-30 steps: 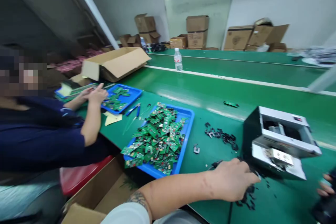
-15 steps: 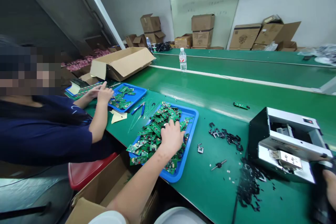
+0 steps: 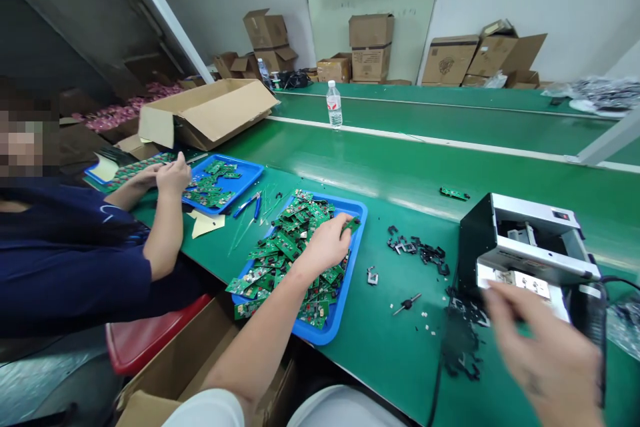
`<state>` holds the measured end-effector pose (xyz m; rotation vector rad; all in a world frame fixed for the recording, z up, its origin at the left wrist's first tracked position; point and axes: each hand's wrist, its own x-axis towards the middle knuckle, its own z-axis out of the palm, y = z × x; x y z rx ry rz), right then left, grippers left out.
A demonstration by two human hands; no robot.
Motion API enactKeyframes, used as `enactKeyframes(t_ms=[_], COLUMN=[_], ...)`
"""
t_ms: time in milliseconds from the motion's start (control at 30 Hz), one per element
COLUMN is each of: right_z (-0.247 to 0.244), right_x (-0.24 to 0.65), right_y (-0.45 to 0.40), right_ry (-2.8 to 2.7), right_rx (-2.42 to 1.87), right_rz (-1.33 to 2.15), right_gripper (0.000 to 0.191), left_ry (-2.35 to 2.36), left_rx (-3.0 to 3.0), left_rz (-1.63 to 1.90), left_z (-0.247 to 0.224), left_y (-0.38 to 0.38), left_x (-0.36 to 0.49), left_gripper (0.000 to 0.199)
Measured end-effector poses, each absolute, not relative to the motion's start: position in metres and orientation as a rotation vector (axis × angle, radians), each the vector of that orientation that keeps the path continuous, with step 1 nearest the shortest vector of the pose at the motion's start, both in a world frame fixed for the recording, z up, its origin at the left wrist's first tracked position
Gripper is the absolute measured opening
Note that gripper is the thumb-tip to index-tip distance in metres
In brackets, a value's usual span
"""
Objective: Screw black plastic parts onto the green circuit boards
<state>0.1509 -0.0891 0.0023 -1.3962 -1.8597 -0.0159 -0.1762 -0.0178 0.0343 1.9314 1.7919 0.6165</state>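
My left hand (image 3: 329,240) is over the right side of the near blue tray (image 3: 361,230), fingers closed on a small green circuit board (image 3: 353,224). Many similar boards (image 3: 287,247) lie heaped in that tray. My right hand (image 3: 537,340), smeared by motion, is in front of the silver and black machine (image 3: 530,237); whether it holds anything I cannot make out. Beneath its fingers, black plastic scraps (image 3: 463,347) are strewn on the green bench. A metal fixture block (image 3: 533,284) shows on the machine's front, partly covered by the hand.
Black clips (image 3: 417,248), a loose grey clip (image 3: 372,276) and a small rod-like tool (image 3: 407,304) lie between tray and machine. One board (image 3: 454,193) rests behind. At left, a co-worker's hands (image 3: 173,173) work over another blue tray (image 3: 240,190), near blue-handled pliers (image 3: 257,207). A water bottle (image 3: 334,105) stands farther back.
My left hand has risen slightly from the heap, now with a board in its fingers. My right hand has swung left from the frame's edge to the machine's front. The view has shifted right.
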Motion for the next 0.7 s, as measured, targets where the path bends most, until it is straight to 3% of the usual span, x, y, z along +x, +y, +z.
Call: enactKeyframes(t_ms=[133, 267, 400, 700], right_z=[-0.015, -0.04, -0.053, -0.038], right_x=[0.056, 0.015, 0.014, 0.054], right_y=[-0.075, -0.06, -0.054, -0.047], right_ry=[-2.294, -2.418, -2.366, -1.927], right_rx=[-1.262, -1.318, -1.386, -1.248], right_rz=[0.178, 0.324, 0.496, 1.043], right_gripper=[0.02, 0.025, 0.023, 0.025], left_ry=[1.257, 1.013, 0.953, 0.956], left_rx=[1.556, 1.234, 1.183, 1.289], left_rz=[0.753, 0.749, 0.753, 0.768], left_z=[0.031, 0.022, 0.01, 0.009], left_y=[0.016, 0.035, 0.034, 0.014], left_x=[-0.153, -0.132, -0.123, -0.116], left_gripper=[0.022, 0.034, 0.041, 0.027])
